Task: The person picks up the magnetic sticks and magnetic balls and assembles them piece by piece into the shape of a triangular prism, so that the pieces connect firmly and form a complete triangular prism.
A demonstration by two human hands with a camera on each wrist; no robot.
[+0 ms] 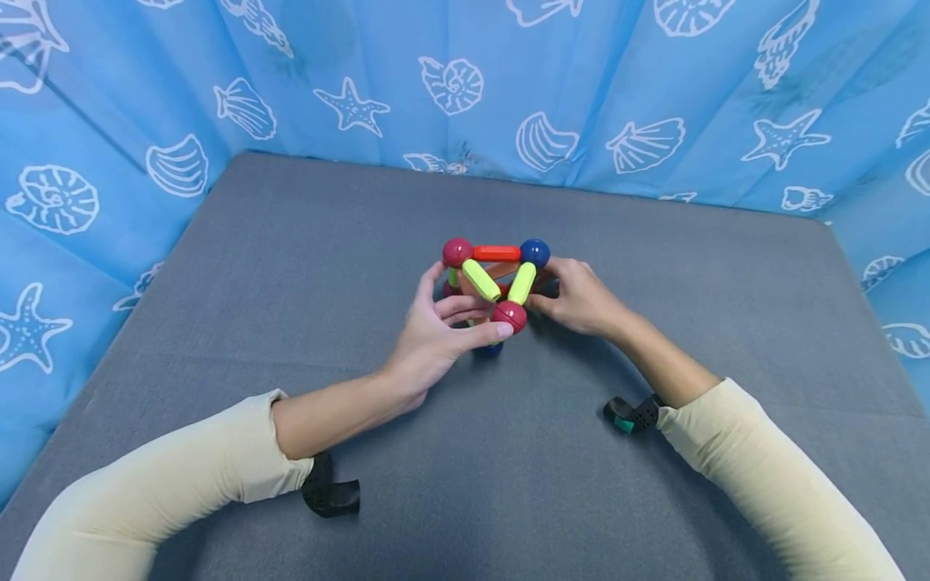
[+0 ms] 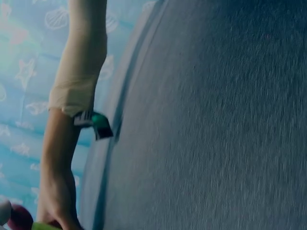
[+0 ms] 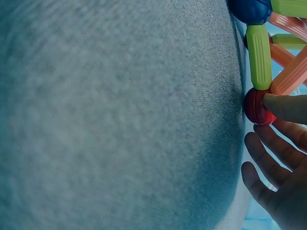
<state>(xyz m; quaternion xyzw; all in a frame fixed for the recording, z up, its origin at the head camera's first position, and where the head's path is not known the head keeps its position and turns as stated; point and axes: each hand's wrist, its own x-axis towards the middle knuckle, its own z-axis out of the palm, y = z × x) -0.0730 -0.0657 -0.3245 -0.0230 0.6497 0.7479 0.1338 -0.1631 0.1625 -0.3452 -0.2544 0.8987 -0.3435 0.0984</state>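
Between both hands stands a frame of magnetic rods and balls, with a red rod [image 1: 497, 253] across its top between a dark red ball [image 1: 458, 252] and a blue ball [image 1: 535, 253]. Two lime rods [image 1: 521, 282] slope toward a nearer dark red ball [image 1: 510, 317]. My left hand [image 1: 429, 339] grips the frame from the left, thumb against that nearer ball. On the far right side, my right hand [image 1: 584, 298] reaches behind the frame. In the right wrist view its thumb and a finger pinch a low red ball [image 3: 258, 106], the other fingers spread. Part of the lower frame is hidden by the left hand.
The frame is over the middle of a grey cloth-covered table [image 1: 327, 242]. A blue curtain [image 1: 407, 48] with white shell and starfish prints hangs behind and beside it. Black wrist devices [image 1: 330, 488] jut from beneath both cream sleeves [image 1: 182, 476].
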